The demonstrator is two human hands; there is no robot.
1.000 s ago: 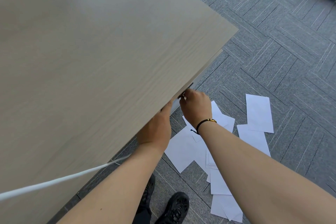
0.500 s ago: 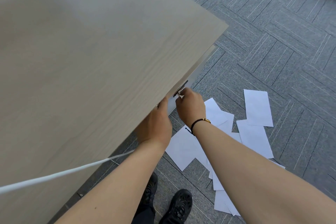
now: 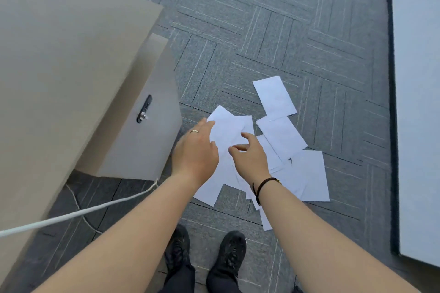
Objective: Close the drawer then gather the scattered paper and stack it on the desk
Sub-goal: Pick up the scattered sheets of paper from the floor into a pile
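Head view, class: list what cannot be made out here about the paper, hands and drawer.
- Paper count: sheets overlap, and the left hand and right hand cover several.
- Contact: whether either hand touches a sheet cannot be told from above.
- Drawer: its gap, if any, is hidden under the desk top.
- Lock markings: too small.
- Desk: cut off by the left edge.

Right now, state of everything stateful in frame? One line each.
drawer: shut, front flush, key in lock.
scattered paper: loose on the carpet, overlapping, none picked up.
desk: top bare where visible, no stack yet.
left hand: open, fingers spread over the sheets, holding nothing.
right hand: open, fingers curled above the sheets, holding nothing.
white cable: hanging off the desk's edge, slack.
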